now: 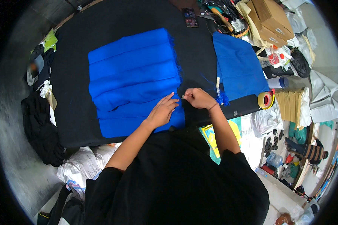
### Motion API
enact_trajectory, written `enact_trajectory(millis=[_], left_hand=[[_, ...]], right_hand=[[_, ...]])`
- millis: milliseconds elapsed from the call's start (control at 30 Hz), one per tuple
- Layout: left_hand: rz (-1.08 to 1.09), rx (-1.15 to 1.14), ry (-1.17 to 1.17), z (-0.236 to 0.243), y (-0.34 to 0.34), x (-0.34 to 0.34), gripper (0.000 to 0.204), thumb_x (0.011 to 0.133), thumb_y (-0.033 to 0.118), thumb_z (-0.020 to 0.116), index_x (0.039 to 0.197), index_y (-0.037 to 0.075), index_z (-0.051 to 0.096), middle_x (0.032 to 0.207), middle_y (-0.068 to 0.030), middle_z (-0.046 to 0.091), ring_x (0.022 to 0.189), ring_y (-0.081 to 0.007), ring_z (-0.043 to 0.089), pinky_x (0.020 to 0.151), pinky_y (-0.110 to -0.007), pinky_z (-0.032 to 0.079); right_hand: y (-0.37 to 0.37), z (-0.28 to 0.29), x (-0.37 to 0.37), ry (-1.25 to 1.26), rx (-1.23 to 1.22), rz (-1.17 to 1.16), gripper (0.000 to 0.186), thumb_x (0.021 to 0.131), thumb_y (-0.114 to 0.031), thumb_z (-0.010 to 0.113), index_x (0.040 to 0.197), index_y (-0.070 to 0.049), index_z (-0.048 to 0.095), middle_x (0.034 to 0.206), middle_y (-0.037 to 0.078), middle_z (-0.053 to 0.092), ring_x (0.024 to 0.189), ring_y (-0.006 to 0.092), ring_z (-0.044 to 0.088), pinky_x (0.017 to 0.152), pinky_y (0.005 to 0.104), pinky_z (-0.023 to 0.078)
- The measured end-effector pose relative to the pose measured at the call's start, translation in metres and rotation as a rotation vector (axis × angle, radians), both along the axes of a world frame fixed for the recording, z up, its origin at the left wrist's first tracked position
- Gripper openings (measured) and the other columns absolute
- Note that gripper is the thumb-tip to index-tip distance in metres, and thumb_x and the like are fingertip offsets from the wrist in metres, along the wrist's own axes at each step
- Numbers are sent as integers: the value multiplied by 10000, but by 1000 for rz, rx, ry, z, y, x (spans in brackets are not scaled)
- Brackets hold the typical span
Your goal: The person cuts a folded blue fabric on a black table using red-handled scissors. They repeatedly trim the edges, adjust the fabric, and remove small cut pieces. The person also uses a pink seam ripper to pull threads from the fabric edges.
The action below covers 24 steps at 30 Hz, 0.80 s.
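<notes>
We note the left grip [162,112] unclenched, resting on the layered blue cloth [133,67], which spreads leftward and beyond it on the black surface [73,86]. Our right grip [198,98] pinches a small pale item [182,96] (too tiny to identify). A second blue cloth [241,67] lies right of that grip.

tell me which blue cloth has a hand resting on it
The large, bright blue creased cloth at left, under the left hand; the smaller, darker blue cloth at right has none.

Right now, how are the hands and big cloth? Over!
Left hand on big blue cloth. Right hand pinched near its right edge. Phone apart, out of the way.
</notes>
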State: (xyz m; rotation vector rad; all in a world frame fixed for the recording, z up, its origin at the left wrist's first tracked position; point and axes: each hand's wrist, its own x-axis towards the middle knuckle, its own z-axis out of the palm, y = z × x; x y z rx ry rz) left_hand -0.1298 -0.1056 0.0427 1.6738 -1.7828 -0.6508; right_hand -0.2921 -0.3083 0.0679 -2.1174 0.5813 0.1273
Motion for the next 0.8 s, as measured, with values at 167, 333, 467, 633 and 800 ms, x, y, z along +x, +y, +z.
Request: enact_trajectory(millis=[167,333,467,633,800], left_hand=[[-44,7,-35,5,1,-1,400,966,235,747,1316,46,712,1483,-176,590,1549,-420,370,1259,-524,341],[-57,21,-143,1,5,-6,599,924,398,798,1414,78,668,1579,-164,499,1578,-409,306,1284,-523,295],[-81,56,-199,2,4,-5,686,936,451,776,1497,97,602,1631,-153,444,1597,-399,264,1299,-515,264],[-109,39,-242,0,3,-3,740,949,502,745,1538,96,559,1644,-172,426,1597,-422,258,1299,-534,259],[-114,36,-257,-5,4,-4,761,954,522,729,1560,104,533,1663,-171,399,1606,-416,236,1306,-533,239]], right_hand=[[24,-1,-40,37,1,32,184,1000,-169,697,975,11,721,936,243,750,889,432,732,755,457,563],[49,-12,-43,48,-13,-64,240,1022,-241,667,1002,-11,731,948,233,753,939,442,720,830,497,560],[56,-11,-39,110,-28,-87,271,1028,-293,652,992,-40,743,961,221,754,996,447,715,892,534,552],[58,-11,-39,101,-35,-81,262,1030,-286,650,980,-42,731,931,217,745,965,443,711,870,528,545],[61,-20,-44,41,-111,-113,244,1026,-256,669,948,-28,708,847,205,725,882,434,705,798,516,538]])
